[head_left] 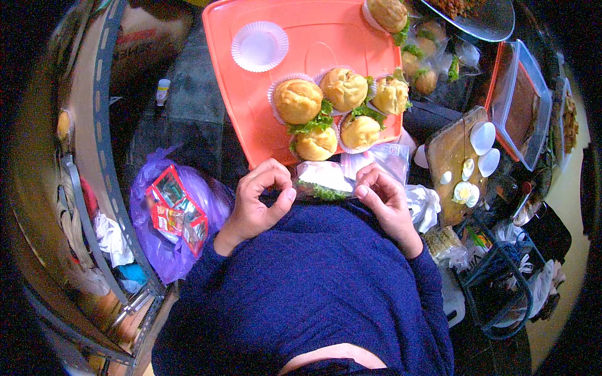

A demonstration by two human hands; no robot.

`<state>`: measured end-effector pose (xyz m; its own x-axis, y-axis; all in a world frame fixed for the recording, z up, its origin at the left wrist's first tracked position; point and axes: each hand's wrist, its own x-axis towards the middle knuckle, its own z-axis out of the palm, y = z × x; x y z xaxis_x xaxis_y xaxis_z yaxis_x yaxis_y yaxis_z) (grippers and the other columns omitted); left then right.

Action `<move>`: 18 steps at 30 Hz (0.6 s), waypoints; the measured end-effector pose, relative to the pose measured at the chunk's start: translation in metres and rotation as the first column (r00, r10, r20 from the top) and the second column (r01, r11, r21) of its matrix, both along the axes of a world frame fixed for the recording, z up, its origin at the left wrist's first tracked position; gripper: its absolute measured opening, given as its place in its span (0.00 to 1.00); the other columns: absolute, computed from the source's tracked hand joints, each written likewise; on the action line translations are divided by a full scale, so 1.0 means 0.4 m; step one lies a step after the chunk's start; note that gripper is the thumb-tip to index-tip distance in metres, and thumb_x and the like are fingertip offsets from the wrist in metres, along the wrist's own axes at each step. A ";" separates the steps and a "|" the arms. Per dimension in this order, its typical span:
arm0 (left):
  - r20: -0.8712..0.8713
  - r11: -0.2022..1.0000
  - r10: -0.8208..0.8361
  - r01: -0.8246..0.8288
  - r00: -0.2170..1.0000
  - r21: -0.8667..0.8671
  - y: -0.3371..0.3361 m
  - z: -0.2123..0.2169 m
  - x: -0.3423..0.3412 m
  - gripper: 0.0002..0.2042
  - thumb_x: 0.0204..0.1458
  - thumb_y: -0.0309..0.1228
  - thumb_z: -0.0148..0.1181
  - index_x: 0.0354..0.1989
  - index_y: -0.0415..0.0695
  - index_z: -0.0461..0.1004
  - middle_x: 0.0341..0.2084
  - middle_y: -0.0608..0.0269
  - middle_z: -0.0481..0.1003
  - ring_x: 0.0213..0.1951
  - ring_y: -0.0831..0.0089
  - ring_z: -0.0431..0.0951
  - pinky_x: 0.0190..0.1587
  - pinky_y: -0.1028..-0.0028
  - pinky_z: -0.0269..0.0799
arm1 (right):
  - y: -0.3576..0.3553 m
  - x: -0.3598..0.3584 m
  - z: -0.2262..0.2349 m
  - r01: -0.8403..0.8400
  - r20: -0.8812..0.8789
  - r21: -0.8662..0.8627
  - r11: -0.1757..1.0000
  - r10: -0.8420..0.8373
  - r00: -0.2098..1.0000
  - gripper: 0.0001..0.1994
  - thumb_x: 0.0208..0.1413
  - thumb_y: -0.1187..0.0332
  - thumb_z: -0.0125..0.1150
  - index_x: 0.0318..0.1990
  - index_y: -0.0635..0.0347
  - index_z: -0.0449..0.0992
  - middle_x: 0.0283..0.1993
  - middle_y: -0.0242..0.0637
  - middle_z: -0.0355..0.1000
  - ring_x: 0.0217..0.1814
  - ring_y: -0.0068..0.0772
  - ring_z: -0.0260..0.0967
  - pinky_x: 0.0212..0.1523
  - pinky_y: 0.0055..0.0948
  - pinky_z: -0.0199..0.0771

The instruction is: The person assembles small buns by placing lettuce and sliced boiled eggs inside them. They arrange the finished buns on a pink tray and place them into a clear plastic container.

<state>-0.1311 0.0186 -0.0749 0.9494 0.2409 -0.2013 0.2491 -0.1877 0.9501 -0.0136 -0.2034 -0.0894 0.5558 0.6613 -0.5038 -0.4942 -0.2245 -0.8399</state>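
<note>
My left hand (260, 200) and my right hand (384, 199) both pinch a clear plastic bag (326, 178) that holds a pale bun with green lettuce, close to my blue sweater. Just beyond it lies an orange tray (251, 94) carrying several lettuce-filled buns (298, 101) in white paper cups, plus one empty paper cup (259, 46). More clear bags (385, 156) lie between the tray and my right hand.
A wooden board (454, 156) with egg slices and paper cups lies at right, beside a clear lidded box (523, 103). Bagged buns (426, 62) sit at upper right. A purple bag (172, 219) with red packets lies at left. A dark wire basket (501, 282) is at lower right.
</note>
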 end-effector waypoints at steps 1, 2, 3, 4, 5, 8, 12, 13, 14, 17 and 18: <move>0.000 1.000 -0.007 0.007 1.000 0.009 -0.001 -0.001 0.002 0.06 0.48 0.24 0.58 0.22 0.39 0.69 0.25 0.61 0.70 0.29 0.71 0.71 0.33 0.75 0.66 | 0.002 0.000 0.000 0.010 -0.005 -0.008 1.000 -0.010 1.000 0.09 0.55 0.70 0.59 0.26 0.62 0.68 0.35 0.33 0.66 0.40 0.25 0.62 0.44 0.24 0.61; -0.011 1.000 -0.005 0.005 1.000 0.006 -0.001 -0.002 0.004 0.06 0.49 0.24 0.58 0.22 0.38 0.69 0.24 0.61 0.70 0.28 0.72 0.71 0.32 0.75 0.66 | 0.005 0.000 0.000 0.009 -0.005 -0.025 1.000 -0.009 1.000 0.09 0.55 0.70 0.59 0.26 0.62 0.68 0.35 0.33 0.66 0.39 0.24 0.62 0.43 0.23 0.61; -0.017 1.000 -0.002 0.002 1.000 0.005 -0.002 -0.003 0.005 0.06 0.49 0.24 0.57 0.22 0.38 0.69 0.24 0.61 0.70 0.28 0.72 0.71 0.32 0.75 0.66 | 0.007 0.000 0.000 0.009 -0.004 -0.043 0.999 -0.010 1.000 0.10 0.56 0.70 0.59 0.26 0.62 0.67 0.34 0.32 0.66 0.39 0.24 0.62 0.42 0.23 0.61; -0.021 1.000 0.000 0.000 1.000 0.005 -0.002 -0.004 0.006 0.07 0.49 0.24 0.57 0.22 0.37 0.69 0.23 0.61 0.70 0.27 0.72 0.71 0.31 0.75 0.65 | 0.008 0.000 -0.001 0.009 -0.003 -0.061 0.998 -0.009 1.000 0.10 0.56 0.70 0.59 0.25 0.62 0.67 0.34 0.32 0.66 0.38 0.23 0.62 0.41 0.23 0.61; -0.039 1.000 0.017 -0.017 0.999 -0.005 -0.003 -0.005 0.006 0.07 0.49 0.24 0.57 0.22 0.37 0.69 0.22 0.61 0.69 0.27 0.73 0.71 0.31 0.75 0.65 | 0.010 0.000 -0.001 0.010 0.008 -0.068 0.998 -0.010 1.000 0.10 0.56 0.70 0.59 0.25 0.62 0.67 0.33 0.31 0.66 0.37 0.23 0.62 0.41 0.23 0.61; -0.082 0.998 0.055 -0.057 0.995 -0.029 -0.005 -0.007 0.005 0.08 0.49 0.24 0.57 0.20 0.36 0.68 0.20 0.62 0.69 0.25 0.75 0.70 0.29 0.76 0.64 | 0.010 -0.004 -0.005 0.003 0.035 -0.086 0.996 0.000 0.999 0.11 0.55 0.70 0.59 0.24 0.62 0.67 0.31 0.31 0.66 0.35 0.22 0.62 0.39 0.23 0.61; -0.135 0.998 0.038 -0.045 0.990 -0.049 -0.003 -0.010 0.002 0.09 0.48 0.23 0.58 0.18 0.37 0.67 0.17 0.64 0.68 0.22 0.77 0.69 0.27 0.77 0.63 | 0.006 -0.009 -0.013 -0.025 0.042 -0.111 0.994 0.029 0.999 0.11 0.54 0.70 0.59 0.22 0.62 0.67 0.30 0.31 0.66 0.34 0.22 0.61 0.37 0.22 0.61; -0.150 0.998 0.028 -0.036 0.988 -0.053 -0.002 -0.010 0.001 0.09 0.47 0.23 0.58 0.17 0.37 0.67 0.16 0.64 0.68 0.21 0.78 0.68 0.26 0.78 0.63 | 0.005 -0.010 -0.015 -0.030 0.038 -0.116 0.993 0.035 0.999 0.11 0.53 0.70 0.60 0.22 0.62 0.66 0.30 0.31 0.66 0.34 0.22 0.61 0.37 0.22 0.61; -0.162 0.999 0.018 -0.026 0.987 -0.046 -0.002 -0.011 -0.001 0.09 0.46 0.23 0.58 0.16 0.37 0.67 0.15 0.65 0.67 0.21 0.78 0.68 0.25 0.78 0.63 | 0.005 -0.010 -0.015 -0.044 0.045 -0.122 0.992 0.049 0.998 0.11 0.53 0.70 0.60 0.22 0.62 0.66 0.30 0.31 0.66 0.34 0.22 0.61 0.36 0.23 0.61; -0.170 0.999 0.001 -0.007 0.985 -0.039 0.000 -0.014 -0.005 0.09 0.43 0.22 0.58 0.15 0.37 0.66 0.13 0.66 0.66 0.18 0.79 0.67 0.23 0.77 0.61 | 0.006 -0.010 -0.014 -0.078 0.057 -0.141 0.987 0.087 0.995 0.12 0.52 0.70 0.60 0.21 0.62 0.66 0.29 0.31 0.66 0.33 0.22 0.61 0.36 0.23 0.61; -0.167 0.999 -0.002 -0.004 0.986 -0.039 -0.001 -0.017 -0.006 0.09 0.42 0.22 0.59 0.14 0.37 0.66 0.12 0.66 0.66 0.18 0.79 0.66 0.23 0.77 0.61 | 0.007 -0.009 -0.013 -0.086 0.056 -0.149 0.985 0.095 0.994 0.12 0.52 0.70 0.60 0.21 0.62 0.66 0.29 0.30 0.66 0.33 0.22 0.61 0.36 0.23 0.61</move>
<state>-0.1335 0.0183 -0.0816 0.9016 0.2305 -0.3661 0.4048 -0.1506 0.9019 -0.0172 -0.2008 -0.0946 0.5305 0.6323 -0.5646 -0.4139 -0.3880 -0.8235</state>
